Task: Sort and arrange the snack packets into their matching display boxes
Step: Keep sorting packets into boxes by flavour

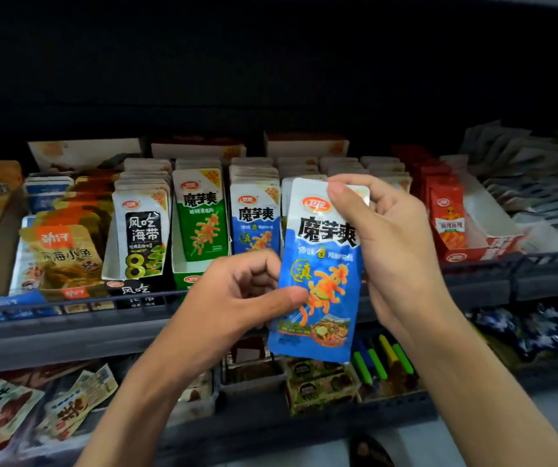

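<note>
A blue snack packet [321, 264] with an orange figure on it is held upright in front of the shelf by both hands. My right hand [385, 244] pinches its top right corner, thumb on the front. My left hand [247, 291] pinches its left edge lower down, thumb across the print. Directly behind it stands a row of matching blue packets [254, 220] in a display box. A row of green packets [201, 214] of the same brand stands to the left of that row.
Black seaweed packets [142, 230] and gold fish packets [65, 257] fill boxes at the left. A red box [483, 254] with red packets [448, 217] stands at the right, grey packets beyond it. The dark shelf rail [68, 318] runs in front; a lower shelf holds more snacks.
</note>
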Tool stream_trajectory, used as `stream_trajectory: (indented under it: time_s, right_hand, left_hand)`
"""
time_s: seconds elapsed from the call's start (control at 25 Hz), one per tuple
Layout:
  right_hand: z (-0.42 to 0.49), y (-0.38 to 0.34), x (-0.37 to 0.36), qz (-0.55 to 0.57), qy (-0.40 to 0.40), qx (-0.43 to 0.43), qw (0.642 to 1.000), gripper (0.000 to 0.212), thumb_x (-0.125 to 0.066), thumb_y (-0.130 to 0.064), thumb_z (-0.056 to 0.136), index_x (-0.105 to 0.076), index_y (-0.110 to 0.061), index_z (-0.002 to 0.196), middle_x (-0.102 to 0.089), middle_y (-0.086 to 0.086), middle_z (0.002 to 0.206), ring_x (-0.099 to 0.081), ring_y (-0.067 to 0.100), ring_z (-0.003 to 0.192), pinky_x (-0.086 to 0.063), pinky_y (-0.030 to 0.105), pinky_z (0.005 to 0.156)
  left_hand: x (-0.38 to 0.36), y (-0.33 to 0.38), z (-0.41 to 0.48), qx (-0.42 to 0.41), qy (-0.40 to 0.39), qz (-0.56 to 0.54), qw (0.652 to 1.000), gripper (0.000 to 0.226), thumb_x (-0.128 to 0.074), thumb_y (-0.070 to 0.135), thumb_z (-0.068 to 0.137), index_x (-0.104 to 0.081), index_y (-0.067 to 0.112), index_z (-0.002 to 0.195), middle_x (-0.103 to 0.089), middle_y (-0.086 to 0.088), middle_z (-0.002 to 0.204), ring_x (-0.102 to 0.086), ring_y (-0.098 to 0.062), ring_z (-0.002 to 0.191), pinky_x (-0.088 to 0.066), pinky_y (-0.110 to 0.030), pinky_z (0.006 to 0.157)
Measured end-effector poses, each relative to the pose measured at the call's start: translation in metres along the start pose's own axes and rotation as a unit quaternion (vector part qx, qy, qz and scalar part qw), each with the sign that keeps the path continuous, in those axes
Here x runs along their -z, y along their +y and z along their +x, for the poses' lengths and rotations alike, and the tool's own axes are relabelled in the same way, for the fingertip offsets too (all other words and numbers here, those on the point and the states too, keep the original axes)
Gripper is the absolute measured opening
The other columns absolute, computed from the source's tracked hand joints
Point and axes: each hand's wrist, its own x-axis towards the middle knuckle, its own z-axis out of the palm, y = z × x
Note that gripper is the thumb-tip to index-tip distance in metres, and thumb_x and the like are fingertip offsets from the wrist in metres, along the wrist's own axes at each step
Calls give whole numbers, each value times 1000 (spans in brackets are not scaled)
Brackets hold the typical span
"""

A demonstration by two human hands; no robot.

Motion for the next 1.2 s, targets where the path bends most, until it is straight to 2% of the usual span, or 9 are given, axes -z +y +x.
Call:
stream_trajectory:
  time_s: [0.16,0.32,0.4,0.48,0.64,0.88,1.04,1.12,1.2]
  right_hand:
    - [-6,0,20,-31,-34,-2,999,16,-65,-17,91,-67,-8,104,-73,8,82,-65,10,63,-47,17,49]
    - [-8,0,45,-21,-33,-44,998,27,-66,-6,88,-62,-10,114,-75,5,93,-65,3,68,-44,13,49]
    - [-8,5,56,-8,-25,-77,997,24,-64,-10,90,-63,-14,114,-75,-2,89,-62,1,66,-38,13,44]
    - [-8,13,65,-16,-8,-79,997,19,-64,-10,90,-67,-12,109,-75,-4,84,-64,2,68,-46,14,49]
    - [-1,11,82,-8,77,-20,997,14,-62,-10,92,-69,-13,104,-74,-4,85,-66,5,73,-53,17,59]
    - [66,2,124,-62,196,127,970,13,-58,-6,96,-54,-12,107,-67,-4,86,-64,5,77,-53,23,64]
    - [97,34,130,-185,190,133,955,30,-58,-4,95,-47,-16,120,-62,-5,98,-62,-8,80,-53,22,66]
    - [103,37,134,-216,189,140,948,38,-56,-4,96,-43,-17,129,-58,-13,97,-60,-12,75,-55,22,63]
    - [107,38,143,-240,176,161,941,45,-55,-5,96,-39,-21,135,-58,-14,104,-62,-7,86,-56,27,73]
  left_hand:
    - [-8,-1,1,-3,-2,14,1000,15,-77,23,73,-64,17,67,-68,-11,74,-58,-19,67,-47,-26,60]
    - [-21,-12,14,-32,89,117,989,16,-72,26,74,-62,15,70,-59,-3,60,-49,-12,58,-39,-25,54]
    - [-29,-22,23,-77,129,248,957,20,-71,37,76,-59,21,73,-51,11,55,-41,-4,51,-33,-22,50]
    - [-40,-29,30,-118,128,374,911,27,-63,50,79,-57,24,76,-51,16,56,-45,-2,52,-37,-23,51]
    - [-59,-33,42,-144,133,504,841,24,-56,49,86,-60,29,100,-66,14,89,-59,-9,82,-47,-27,70]
    - [-92,-53,61,-116,42,613,780,56,-63,38,86,-46,19,137,-50,1,138,-44,-18,125,-35,-33,107]
    - [-110,-63,70,-62,21,672,738,60,-66,43,81,-50,16,132,-52,-8,137,-44,-29,125,-37,-41,104]
    - [-110,-63,73,-60,33,674,736,55,-67,42,79,-55,16,126,-57,-7,132,-47,-29,119,-41,-42,98]
    - [-107,-64,74,-68,37,671,737,50,-67,42,79,-58,17,122,-59,-5,127,-48,-27,116,-42,-40,95]
